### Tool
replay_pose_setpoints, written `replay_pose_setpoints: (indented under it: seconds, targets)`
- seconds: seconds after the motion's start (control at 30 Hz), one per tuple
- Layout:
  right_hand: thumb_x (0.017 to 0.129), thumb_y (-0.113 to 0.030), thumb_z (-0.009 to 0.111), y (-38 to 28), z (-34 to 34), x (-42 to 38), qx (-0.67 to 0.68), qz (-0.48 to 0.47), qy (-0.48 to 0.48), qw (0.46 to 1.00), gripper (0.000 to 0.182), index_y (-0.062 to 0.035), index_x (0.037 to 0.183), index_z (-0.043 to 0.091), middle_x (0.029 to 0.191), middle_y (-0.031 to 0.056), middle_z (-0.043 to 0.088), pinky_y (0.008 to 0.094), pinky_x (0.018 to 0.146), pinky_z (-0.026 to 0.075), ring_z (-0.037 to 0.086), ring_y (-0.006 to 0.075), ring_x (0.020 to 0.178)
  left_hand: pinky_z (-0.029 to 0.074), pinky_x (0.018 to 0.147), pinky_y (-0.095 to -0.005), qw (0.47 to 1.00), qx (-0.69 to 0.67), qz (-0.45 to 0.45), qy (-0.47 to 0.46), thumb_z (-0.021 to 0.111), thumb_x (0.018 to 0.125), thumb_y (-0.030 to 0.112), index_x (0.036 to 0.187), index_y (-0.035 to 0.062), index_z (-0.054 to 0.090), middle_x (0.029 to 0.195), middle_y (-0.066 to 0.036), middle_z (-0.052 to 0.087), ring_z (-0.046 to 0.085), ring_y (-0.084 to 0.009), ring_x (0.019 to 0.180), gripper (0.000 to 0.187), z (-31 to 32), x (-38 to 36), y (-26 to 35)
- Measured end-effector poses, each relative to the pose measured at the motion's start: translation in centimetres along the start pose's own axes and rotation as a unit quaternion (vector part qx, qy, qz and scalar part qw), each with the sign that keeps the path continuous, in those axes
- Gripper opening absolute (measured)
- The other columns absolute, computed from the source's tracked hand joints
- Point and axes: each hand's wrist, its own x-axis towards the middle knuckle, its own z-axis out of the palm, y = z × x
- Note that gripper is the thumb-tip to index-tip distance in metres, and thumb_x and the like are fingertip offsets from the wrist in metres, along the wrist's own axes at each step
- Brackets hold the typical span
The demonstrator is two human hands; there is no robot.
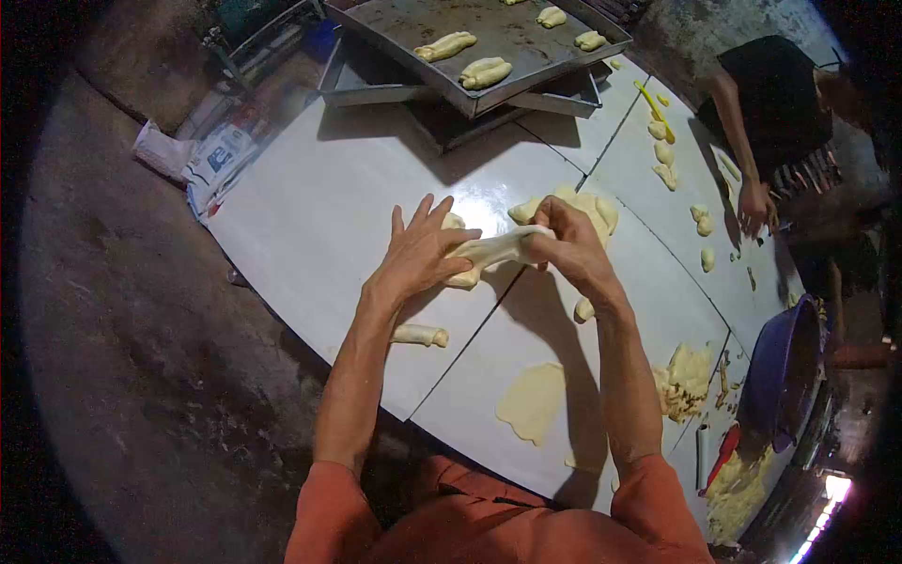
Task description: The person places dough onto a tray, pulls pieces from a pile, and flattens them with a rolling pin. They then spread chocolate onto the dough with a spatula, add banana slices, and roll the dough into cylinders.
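A pale strip of dough [498, 248] is stretched between my two hands above the white tiled table [310, 216]. My left hand [420, 249] lies on the strip's left end with its fingers spread, beside a small lump of dough. The strip's right end is pinched in my right hand [568, 246]. Behind my right hand is a pile of dough pieces [594, 209]. A rolled piece of dough [420, 336] lies by my left forearm, and a flat dough sheet [533, 402] lies between my forearms.
Stacked metal trays [395, 28] holding shaped dough stand at the far edge. A co-worker's hand [754, 205] rests at the right, near rows of small dough pieces [664, 153]. A purple basin [782, 376], a red-handled tool [723, 456] and dough with filling [686, 381] are at the right.
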Motion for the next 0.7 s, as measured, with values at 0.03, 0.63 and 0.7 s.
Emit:
replay_pose_setpoints:
  seconds: [0.03, 0.63, 0.7]
  targets:
    - [0.081, -0.018, 0.069, -1.3, -0.4, -0.7, 0.026, 0.013, 0.007, 1.000, 0.022, -0.0061, 0.089, 0.051, 0.086, 0.0058, 0.063, 0.0282, 0.064, 0.049, 0.059, 0.0114, 0.075, 0.007, 0.121, -0.0724, 1.000, 0.012, -0.002, -0.003, 0.075, 0.085, 0.048, 0.136, 0.0296, 0.070, 0.163, -0.022, 0.037, 0.020, -0.0465, 0.156, 0.055, 0.1, 0.0, -0.1]
    - [0.082, -0.015, 0.080, 2.3, 1.2, 0.8, -0.329, -0.136, -0.073, 0.932, 0.028, -0.0025, 0.105, 0.069, 0.113, 0.0199, 0.068, 0.0511, 0.086, 0.052, 0.066, 0.0445, 0.103, 0.006, 0.120, -0.0767, 0.995, -0.017, 0.078, 0.058, 0.074, 0.089, 0.030, 0.100, 0.0093, 0.080, 0.117, -0.009, 0.072, 0.049, -0.0322, 0.140, 0.024, 1.1, 1.3, 2.9]
    - [0.085, -0.016, 0.077, 1.7, 1.4, 0.6, -0.345, -0.157, -0.071, 0.923, 0.023, -0.0026, 0.100, 0.065, 0.105, 0.0193, 0.067, 0.0515, 0.081, 0.052, 0.066, 0.0444, 0.098, 0.002, 0.122, -0.0734, 0.997, -0.044, 0.048, 0.030, 0.078, 0.085, 0.031, 0.107, 0.0085, 0.077, 0.122, -0.012, 0.071, 0.053, -0.0335, 0.137, 0.031, 1.3, 1.4, 2.6]
